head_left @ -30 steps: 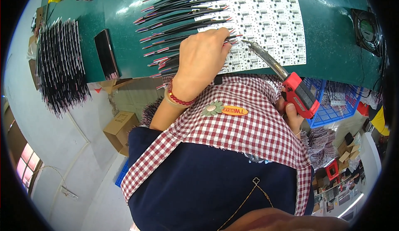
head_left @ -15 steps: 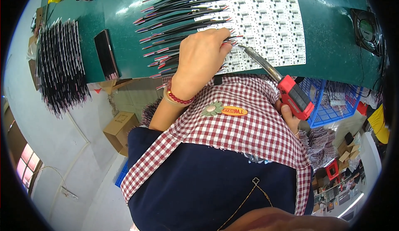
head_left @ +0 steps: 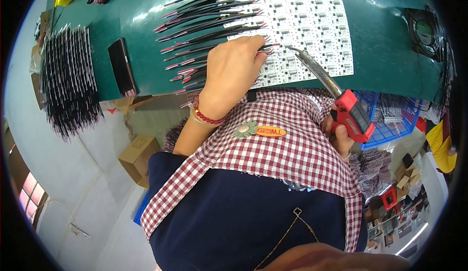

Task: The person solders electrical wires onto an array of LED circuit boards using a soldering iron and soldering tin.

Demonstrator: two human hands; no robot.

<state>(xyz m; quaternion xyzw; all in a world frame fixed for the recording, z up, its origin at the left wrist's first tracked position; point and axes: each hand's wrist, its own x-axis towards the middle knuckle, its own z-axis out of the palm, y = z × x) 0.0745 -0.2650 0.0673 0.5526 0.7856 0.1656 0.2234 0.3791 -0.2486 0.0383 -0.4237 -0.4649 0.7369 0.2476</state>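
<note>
Upper centre, the left hand (head_left: pixel 234 71) pinches black wires (head_left: pixel 195 60) over the white circuit-board sheet (head_left: pixel 312 22); right of centre, the right hand (head_left: pixel 342 137) grips a soldering iron (head_left: pixel 345 100); a slip could burn the left hand.

The soldering iron (head_left: pixel 344 101) has drawn off from the wire ends (head_left: pixel 274 44) by the left hand (head_left: pixel 233 68), its tip now farther right and slightly farther off; the right hand (head_left: pixel 343 138) has swung rightward too.

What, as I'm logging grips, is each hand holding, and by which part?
Right hand: the soldering iron, by its red handle. Left hand: wire ends show just past it, but whether it pinches them cannot be told.
</note>
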